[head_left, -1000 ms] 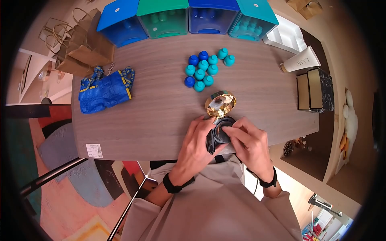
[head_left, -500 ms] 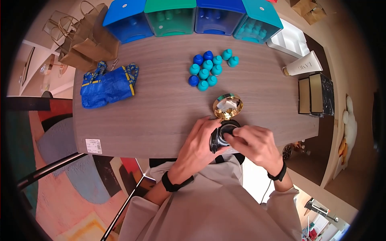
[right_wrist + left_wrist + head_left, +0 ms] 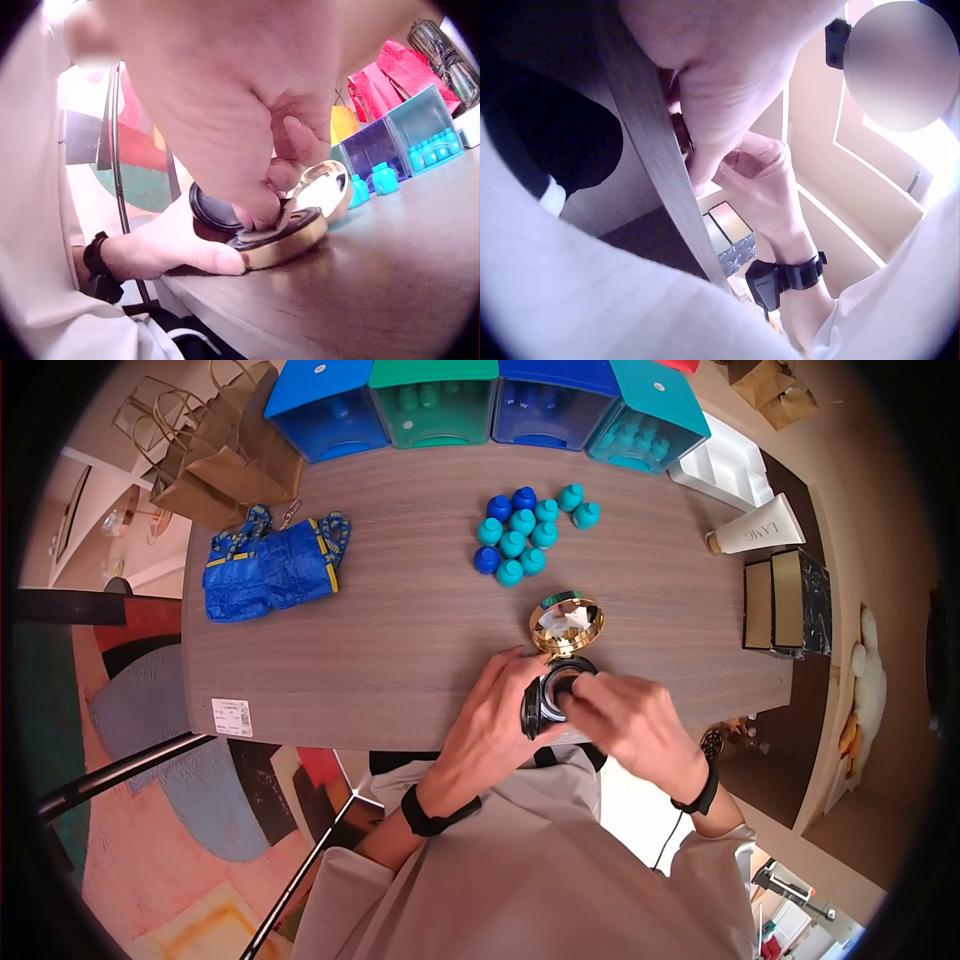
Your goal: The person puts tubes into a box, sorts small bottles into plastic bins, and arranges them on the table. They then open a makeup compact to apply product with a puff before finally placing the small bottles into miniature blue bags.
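A gold cushion compact [image 3: 289,250] sits at the table's front edge. Its mirrored lid [image 3: 567,622] stands open toward the back, and a black inner lid [image 3: 211,208] is flipped out to the left. My left hand [image 3: 490,715] grips the compact from the left, thumb along the gold rim. My right hand [image 3: 640,725] reaches over the pan, finger and thumb pinching a thin, flat piece [image 3: 286,217] inside it. The knuckles hide most of that piece from the head view, and I cannot tell its kind.
Several turquoise bottles [image 3: 513,544] and a few dark blue bottles [image 3: 487,560] stand mid-table. Behind them are colored bins [image 3: 435,405]. A blue bag [image 3: 270,575] and paper bags [image 3: 225,470] are left; a white tube [image 3: 760,527] and black box [image 3: 785,600] lie right.
My right hand has turned over the compact, its fingers reaching deeper into the pan. My left hand keeps its grip. The head view has shifted slightly.
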### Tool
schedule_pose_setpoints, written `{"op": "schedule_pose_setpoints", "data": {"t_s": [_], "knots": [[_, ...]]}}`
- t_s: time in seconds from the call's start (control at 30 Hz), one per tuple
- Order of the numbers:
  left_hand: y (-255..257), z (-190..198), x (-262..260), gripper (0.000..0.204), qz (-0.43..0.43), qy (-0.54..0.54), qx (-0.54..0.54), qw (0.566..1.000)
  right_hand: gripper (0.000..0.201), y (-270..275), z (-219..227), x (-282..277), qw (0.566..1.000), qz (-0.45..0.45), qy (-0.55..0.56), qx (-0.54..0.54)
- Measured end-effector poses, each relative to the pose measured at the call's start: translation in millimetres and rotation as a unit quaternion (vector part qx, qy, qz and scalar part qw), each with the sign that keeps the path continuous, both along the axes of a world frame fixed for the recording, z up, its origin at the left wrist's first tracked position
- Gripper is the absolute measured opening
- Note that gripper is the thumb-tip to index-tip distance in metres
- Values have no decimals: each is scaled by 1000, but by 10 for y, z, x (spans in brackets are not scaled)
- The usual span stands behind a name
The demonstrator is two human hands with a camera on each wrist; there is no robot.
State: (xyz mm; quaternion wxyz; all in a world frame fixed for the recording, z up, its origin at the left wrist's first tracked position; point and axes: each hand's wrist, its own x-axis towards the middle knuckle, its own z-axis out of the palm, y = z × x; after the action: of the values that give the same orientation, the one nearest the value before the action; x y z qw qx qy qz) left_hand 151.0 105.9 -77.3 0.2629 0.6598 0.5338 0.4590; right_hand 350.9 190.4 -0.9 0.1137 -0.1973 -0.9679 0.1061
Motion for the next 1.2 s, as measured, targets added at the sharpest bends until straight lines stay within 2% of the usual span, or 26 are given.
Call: {"op": "schedule_pose_setpoints", "data": {"t_s": [0.17,0.23,0.27,0.3,0.33,0.37,0.43,0.47,0.5,0.6,0.63,0.7,0.77,0.93,1.0,1.13,1.2], "knots": [[13,65,30,91,5,0,-17,1000,19,37,123,69,998,-35,-11,-47],[9,106,13,89,7,-1,-13,1000,7,6,79,116,968,-119,158,-152],[6,118,4,87,12,-1,-11,1000,7,-47,41,133,969,-118,157,-151],[12,107,-3,87,13,-4,-11,1000,5,-124,-15,151,879,-208,292,-314],[21,89,-8,89,7,-4,-18,1000,3,-172,-79,162,736,-287,409,-457],[29,77,-10,92,0,-4,-26,1000,3,-193,-146,149,736,-289,408,-456],[29,118,-8,94,-1,-12,-45,999,12,-255,-296,117,521,-293,561,-572],[23,152,-10,97,2,-17,-65,998,23,-276,-387,133,500,-290,574,-580],[12,185,-17,97,-3,-18,-65,998,23,-291,-452,144,499,-294,577,-577],[-22,296,-60,100,-14,14,-55,998,22,-289,-556,153,433,-289,615,-592],[-41,331,-81,101,-28,53,-42,997,22,-284,-569,166,433,-291,618,-589],[-46,392,-103,103,-44,90,-30,995,22,-286,-591,191,364,-240,650,-622],[-23,430,-115,102,-74,151,-3,986,21,-298,-611,168,356,-237,657,-621],[87,397,17,100,-78,194,7,978,27,-303,-700,143,343,-229,673,-614],[167,449,76,98,-84,216,3,973,20,-290,-712,189,304,-185,703,-616],[187,474,79,93,-80,144,-13,986,16,-327,-733,260,292,-174,709,-618],[164,426,35,89,-88,121,-14,989,16,-357,-735,257,299,-204,712,-601]]}}
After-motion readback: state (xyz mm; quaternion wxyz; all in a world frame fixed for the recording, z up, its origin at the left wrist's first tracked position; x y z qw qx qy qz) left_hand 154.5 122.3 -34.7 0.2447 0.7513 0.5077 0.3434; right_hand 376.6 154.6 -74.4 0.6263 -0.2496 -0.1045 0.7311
